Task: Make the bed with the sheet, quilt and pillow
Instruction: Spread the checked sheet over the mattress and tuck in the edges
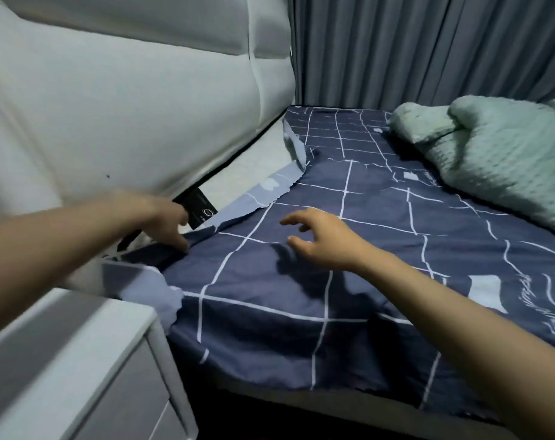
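The padded headboard [136, 100] crowds my left hand [165, 222], which pinches the edge of the navy sheet [301, 281] at the mattress corner, beside a black tag [199, 206]. My right hand [323, 239] hovers over the sheet, fingers spread and loose. The green quilt [498, 160] lies bunched by the curtain [428, 49], cut off at the frame edge. A white nightstand [79, 360] stands just beside the bed. Motion blur hides my left fingertips.

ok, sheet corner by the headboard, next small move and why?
Probably pull the sheet edge toward the headboard with the left hand, which touches it there. The edge lies folded back, pale underside up, leaving a strip of mattress bare. The right hand hovers open.
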